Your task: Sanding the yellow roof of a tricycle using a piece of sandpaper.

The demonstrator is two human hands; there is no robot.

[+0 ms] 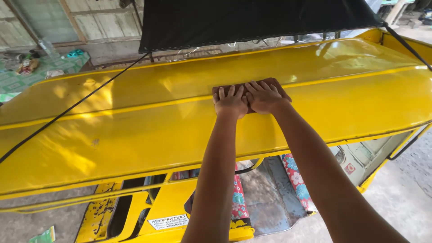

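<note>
Left hand (230, 101): fingers spread, palm flat on brown cloth (251, 90) | right hand (264, 96): spread, flat on same cloth, just beside left | cloth lies mid-panel on glossy yellow roof (135, 130), mostly hidden under both hands | judgement: even pressure from both palms, cloth kept flat, strokes along the raised ridge.

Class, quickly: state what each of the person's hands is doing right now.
Left hand: open, fingers spread, pressed flat on the brown cloth on the glossy yellow metal roof.
Right hand: open, flat on the same cloth, beside the left.
</note>
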